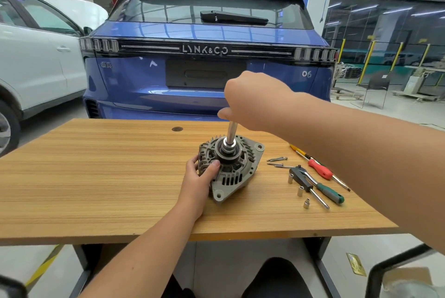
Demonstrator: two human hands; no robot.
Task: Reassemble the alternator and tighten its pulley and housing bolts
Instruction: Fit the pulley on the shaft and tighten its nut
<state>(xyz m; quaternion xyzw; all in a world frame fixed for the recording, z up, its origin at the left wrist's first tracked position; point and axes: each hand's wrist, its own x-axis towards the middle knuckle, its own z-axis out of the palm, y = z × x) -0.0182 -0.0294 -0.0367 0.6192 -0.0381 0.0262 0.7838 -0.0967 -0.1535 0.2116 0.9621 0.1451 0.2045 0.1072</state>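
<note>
A grey alternator [234,177] stands on the wooden table [96,177], pulley [227,152] facing up. A silver socket tool [232,132] rises upright from the pulley's centre. My right hand [252,100] grips the top of that tool from above; its handle is hidden inside my fist. My left hand [201,177] holds the alternator's left side, thumb lying on the housing near the pulley. Loose long bolts [277,161] lie just right of the alternator.
Right of the alternator lie a ratchet [301,176], a red-handled screwdriver [320,169], a green-handled screwdriver [330,193] and three small sockets [300,191]. A blue car [204,57] stands just behind the table, a white car [31,61] at the left. A chair edge [385,271] shows bottom right.
</note>
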